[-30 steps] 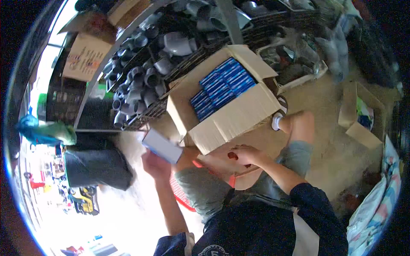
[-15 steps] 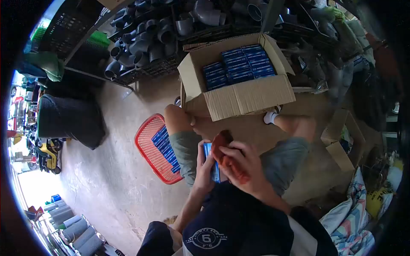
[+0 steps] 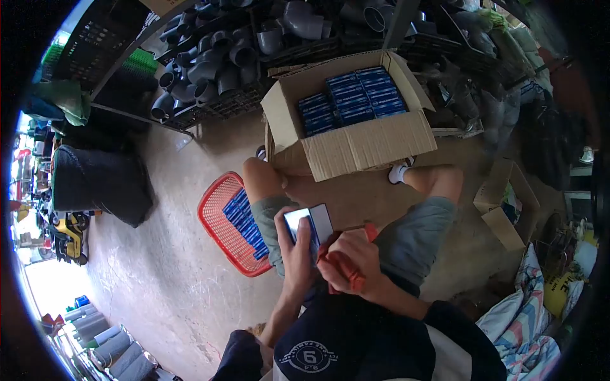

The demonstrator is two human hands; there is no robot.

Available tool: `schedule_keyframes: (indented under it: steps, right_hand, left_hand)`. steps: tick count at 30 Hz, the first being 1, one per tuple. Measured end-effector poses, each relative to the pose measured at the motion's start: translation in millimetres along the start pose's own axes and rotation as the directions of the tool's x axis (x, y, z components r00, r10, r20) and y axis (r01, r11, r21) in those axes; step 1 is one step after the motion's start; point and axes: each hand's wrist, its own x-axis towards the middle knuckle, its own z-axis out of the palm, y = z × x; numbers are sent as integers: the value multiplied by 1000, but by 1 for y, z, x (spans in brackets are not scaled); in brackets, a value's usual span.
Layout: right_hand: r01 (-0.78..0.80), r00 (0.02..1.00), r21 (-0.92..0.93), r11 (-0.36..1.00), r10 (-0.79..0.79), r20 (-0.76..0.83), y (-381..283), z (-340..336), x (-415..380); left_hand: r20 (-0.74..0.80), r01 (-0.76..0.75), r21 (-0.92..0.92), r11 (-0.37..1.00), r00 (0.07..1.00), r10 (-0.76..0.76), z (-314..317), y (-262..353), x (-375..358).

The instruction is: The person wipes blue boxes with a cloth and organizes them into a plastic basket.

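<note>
Matt, rough-edged brown cardboard box (image 3: pixel 368 147).

Dim interior, glaring daylight at left, fisheye-curved edges, dark corners.

The scuffed concrete floor (image 3: pixel 168 254) is lit pretty brightly from the left, and black crates (image 3: pixel 219 109) by a metal rack (image 3: pixel 143 119) are totally crammed with grey pipe fittings (image 3: pixel 206 66). Rolls (image 3: pixel 111 346) are stacked lower left, and striped sacking (image 3: pixel 518 317) is bunched up lower right.
</note>
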Motion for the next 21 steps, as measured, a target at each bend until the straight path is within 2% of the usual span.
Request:
schedule_keyframes:
  steps: [2, 3, 4, 6, 8, 9, 12, 13, 14, 16, 17, 18, 19, 20, 21]
  right_hand:
    - [-76, 997, 151, 986, 73, 25, 10, -12, 12]
    - [-243, 969, 240, 940, 246, 19, 9, -13, 14]
    - [-392, 911, 336, 856, 412, 12, 9, -14, 16]
    - [-182, 962, 234, 955, 222, -159, 11, -18, 25]
    - [-60, 997, 61, 996, 62, -41, 1, -17, 5]
    - [10, 999, -22, 1000, -9, 32, -4, -18, -1]
    - [-73, 990, 260, 963, 101, -99, 19, -30, 26]
    - [-97, 978, 363, 927, 157, -138, 21, -31, 29]
    - [-114, 977, 300, 947, 161, -137, 19, -33, 28]
    - [-134, 977, 157, 978, 157, -142, 14, -44, 31]
    - [-296, 942, 433, 851, 336, -16, 2, -39, 18]
    - [-160, 982, 271, 949, 180, -48, 0, -37, 11]
    - [-14, 999, 99, 995, 18, -48, 2, -34, 4]
    - [137, 990, -73, 988, -139, -23, 5, -34, 1]
    - [155, 987, -61, 986, -157, -30, 6, -41, 7]
  left_hand:
    - [-33, 55, -20, 998, 998, -56, 12, 15, -9]
    - [52, 5, 103, 995, 999, -11, 10, 10, -16]
    - [60, -68, 133, 989, 996, 60, 16, 8, -21]
    - [74, -35, 91, 995, 997, 28, 20, 8, -17]
    - [-12, 84, 15, 996, 996, -84, 15, 14, 2]
    - [-34, 79, 23, 997, 996, -78, 20, 35, 6]
    - [-3, -105, 255, 961, 994, 109, 29, 18, -9]
    - [115, -128, 226, 966, 988, 104, 30, 17, -21]
    - [142, -93, 139, 986, 987, 73, 37, 21, -30]
    - [119, -122, 173, 977, 988, 102, 35, 17, -23]
    - [67, -65, 145, 987, 996, 55, 36, 19, -12]
    - [10, -2, 111, 994, 1000, 1, 35, 21, -3]
    - [31, -21, 103, 995, 999, 17, 36, 22, -4]
    - [53, -39, 94, 995, 998, 34, 36, 23, -4]
    - [74, -89, 201, 976, 994, 76, 35, 20, -6]
